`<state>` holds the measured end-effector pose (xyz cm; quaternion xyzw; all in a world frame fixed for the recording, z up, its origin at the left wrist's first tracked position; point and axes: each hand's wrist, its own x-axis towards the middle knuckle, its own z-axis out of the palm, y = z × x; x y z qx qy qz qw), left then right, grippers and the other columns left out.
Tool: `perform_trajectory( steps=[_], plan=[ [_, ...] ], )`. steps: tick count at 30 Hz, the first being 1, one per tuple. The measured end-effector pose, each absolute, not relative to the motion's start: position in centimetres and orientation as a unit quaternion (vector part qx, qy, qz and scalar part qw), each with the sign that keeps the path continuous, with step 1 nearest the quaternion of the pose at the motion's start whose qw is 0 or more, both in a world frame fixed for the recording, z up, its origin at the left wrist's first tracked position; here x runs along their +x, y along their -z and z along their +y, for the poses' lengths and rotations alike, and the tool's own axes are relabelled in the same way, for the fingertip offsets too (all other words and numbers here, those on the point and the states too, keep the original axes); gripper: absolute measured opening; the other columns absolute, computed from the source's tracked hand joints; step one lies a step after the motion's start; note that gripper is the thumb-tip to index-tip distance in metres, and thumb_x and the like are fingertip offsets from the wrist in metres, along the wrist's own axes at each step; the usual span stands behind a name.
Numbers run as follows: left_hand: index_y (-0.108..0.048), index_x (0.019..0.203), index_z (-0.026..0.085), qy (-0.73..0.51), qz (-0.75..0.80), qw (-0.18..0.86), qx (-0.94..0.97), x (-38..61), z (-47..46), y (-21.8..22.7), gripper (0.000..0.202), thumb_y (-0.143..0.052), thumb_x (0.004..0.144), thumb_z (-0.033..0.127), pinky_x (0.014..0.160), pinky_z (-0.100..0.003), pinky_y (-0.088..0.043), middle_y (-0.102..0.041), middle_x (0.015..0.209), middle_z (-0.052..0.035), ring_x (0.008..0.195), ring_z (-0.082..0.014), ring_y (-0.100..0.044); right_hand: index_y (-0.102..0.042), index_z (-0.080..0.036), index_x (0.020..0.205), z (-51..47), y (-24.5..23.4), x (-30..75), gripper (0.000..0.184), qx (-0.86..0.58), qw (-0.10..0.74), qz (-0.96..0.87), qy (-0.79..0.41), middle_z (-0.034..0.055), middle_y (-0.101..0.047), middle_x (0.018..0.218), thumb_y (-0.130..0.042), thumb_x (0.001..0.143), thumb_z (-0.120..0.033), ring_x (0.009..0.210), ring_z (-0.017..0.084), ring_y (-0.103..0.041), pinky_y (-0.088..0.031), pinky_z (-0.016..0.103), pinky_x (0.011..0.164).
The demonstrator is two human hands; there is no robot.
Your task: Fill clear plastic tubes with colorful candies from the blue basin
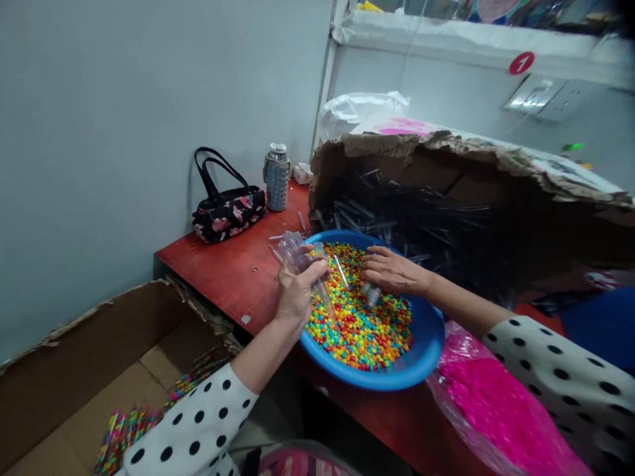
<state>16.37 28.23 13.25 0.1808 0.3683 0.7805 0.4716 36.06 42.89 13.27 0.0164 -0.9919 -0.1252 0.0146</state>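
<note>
A blue basin (pixel 426 344) full of small multicoloured candies (pixel 360 330) stands at the table's edge. Over its left rim, my left hand (pixel 296 291) is closed around a bunch of clear plastic tubes (pixel 292 250), some slanting down toward the candies. My right hand (pixel 389 270) reaches over the right part of the basin, fingers curled down by the candies. Below its fingers show clear tube ends (pixel 372 294), seemingly in its grip. Its fingertips are partly hidden. Another clear tube (pixel 341 270) lies between the hands.
Behind the basin, a torn cardboard box (pixel 421 149) holds many clear tubes. On the red table (pixel 218 264) are a floral handbag (pixel 228 215), a flask (pixel 277 178) and a bag of bright pink pieces (pixel 496 396). Filled tubes (pixel 129 430) lie in a carton (pixel 74 350) at lower left.
</note>
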Motion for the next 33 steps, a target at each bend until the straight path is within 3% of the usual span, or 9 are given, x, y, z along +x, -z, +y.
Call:
perform_trajectory(
  steps=[5,11,14,19,22,26,33],
  plan=[
    [-0.056,0.095,0.017,-0.787,0.369,0.461,0.179,16.5,28.2,-13.4,0.042,-0.075,0.057,0.016,0.057,-0.023,-0.05,-0.064,0.074,0.0021,0.055,-0.0094,-0.06,-0.052,-0.021,0.121,43.8,-12.7,32.8,0.032,0.084,-0.013,-0.982,0.166,0.0073,-0.059,0.089,-0.037,0.093,-0.016,0.083,0.018,-0.051,-0.039,0.039,0.08],
    [-0.055,0.095,0.016,-0.787,0.377,0.453,0.182,16.5,28.3,-13.4,0.042,-0.074,0.057,0.016,0.056,-0.023,-0.05,-0.063,0.073,0.0024,0.055,-0.0095,-0.06,-0.058,-0.022,0.11,44.0,-12.1,32.0,0.026,0.058,-0.007,-0.988,0.144,0.0087,-0.059,0.101,-0.037,0.094,-0.022,0.089,0.019,-0.052,-0.039,0.037,0.078],
    [-0.055,0.095,0.017,-0.787,0.386,0.435,0.206,16.3,28.5,-13.3,0.042,-0.074,0.058,0.018,0.056,-0.023,-0.05,-0.063,0.072,0.0025,0.056,-0.01,-0.06,-0.058,-0.019,0.104,43.1,-12.7,33.2,0.02,-0.048,0.079,-0.995,0.025,0.0111,-0.058,0.113,-0.044,0.091,-0.026,0.099,0.021,-0.053,-0.041,0.039,0.084],
    [-0.057,0.095,0.021,-0.776,0.379,0.368,0.344,18.5,26.7,-15.0,0.036,-0.073,0.063,0.016,0.071,-0.026,-0.051,-0.064,0.077,0.0013,0.069,-0.012,-0.061,-0.056,-0.018,0.094,39.3,-15.0,37.6,0.027,-0.334,0.294,-0.841,-0.308,0.0023,-0.063,0.081,-0.064,0.077,-0.037,0.073,0.016,-0.059,-0.048,0.033,0.071],
    [-0.057,0.095,0.024,-0.723,0.333,0.428,0.428,22.7,23.6,-16.5,0.036,-0.073,0.065,0.013,0.077,-0.029,-0.051,-0.064,0.081,0.0004,0.075,-0.0143,-0.062,-0.054,-0.022,0.103,34.7,-16.2,41.9,0.04,-0.384,0.414,-0.69,-0.452,-0.0005,-0.063,0.08,-0.07,0.07,-0.039,0.072,0.015,-0.062,-0.051,0.035,0.073],
    [-0.057,0.099,0.022,-0.584,0.269,0.578,0.502,29.5,19.9,-15.1,0.032,-0.069,0.07,0.017,0.071,-0.028,-0.052,-0.064,0.084,-0.0023,0.076,-0.0156,-0.063,-0.061,-0.021,0.095,27.2,-14.6,47.9,0.042,-0.429,0.454,-0.573,-0.53,0.0004,-0.066,0.08,-0.08,0.059,-0.032,0.073,0.016,-0.064,-0.052,0.034,0.074],
    [-0.053,0.102,0.018,-0.554,0.321,0.58,0.504,37.6,21.8,-7.7,0.036,-0.07,0.071,0.026,0.08,-0.033,-0.049,-0.063,0.087,-0.0023,0.081,-0.0169,-0.062,-0.061,-0.023,0.09,20.9,-7.0,53.4,0.042,-0.488,0.475,-0.481,-0.552,-0.0009,-0.068,0.086,-0.083,0.054,-0.027,0.083,0.018,-0.065,-0.053,0.034,0.076]
  ],
)
